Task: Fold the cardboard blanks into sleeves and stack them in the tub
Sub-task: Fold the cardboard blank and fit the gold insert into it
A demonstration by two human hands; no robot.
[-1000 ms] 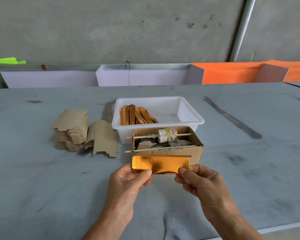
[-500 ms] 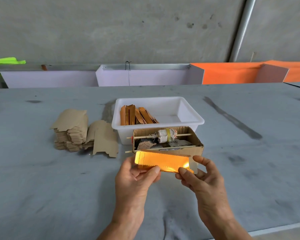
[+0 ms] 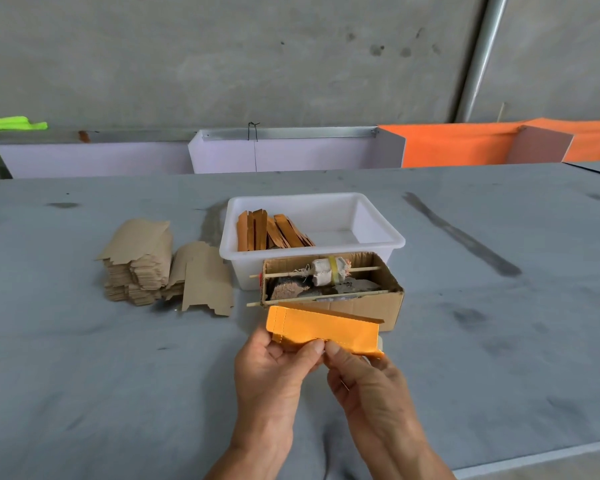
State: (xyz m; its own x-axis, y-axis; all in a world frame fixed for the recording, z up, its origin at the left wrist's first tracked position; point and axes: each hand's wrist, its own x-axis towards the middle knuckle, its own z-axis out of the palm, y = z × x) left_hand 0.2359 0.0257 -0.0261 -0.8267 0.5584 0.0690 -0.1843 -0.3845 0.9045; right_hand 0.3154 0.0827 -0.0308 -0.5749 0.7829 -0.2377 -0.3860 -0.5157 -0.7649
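Both our hands pinch one gold blank above the worktop.
Our left hand (image 3: 274, 368) and right hand (image 3: 368, 382) grip the gold blank (image 3: 323, 329) along its near edge, thumbs meeting, just near of the cardboard box (image 3: 361, 306); folded sleeves (image 3: 271, 230) stand in the white tub (image 3: 378, 233) beyond, brown blanks (image 3: 142, 261) stacked left.

A small workshop or packing floor; the wall (image 3: 222, 57) is bare concrete with a metal pipe (image 3: 478, 57) running up it; below it lies a wide grey table (image 3: 84, 375), scuffed and stained; on the table sit a stack of blanks (image 3: 136, 261), a white tub (image 3: 378, 220) of sleeves (image 3: 271, 230) and a cardboard box (image 3: 361, 306) of scraps.
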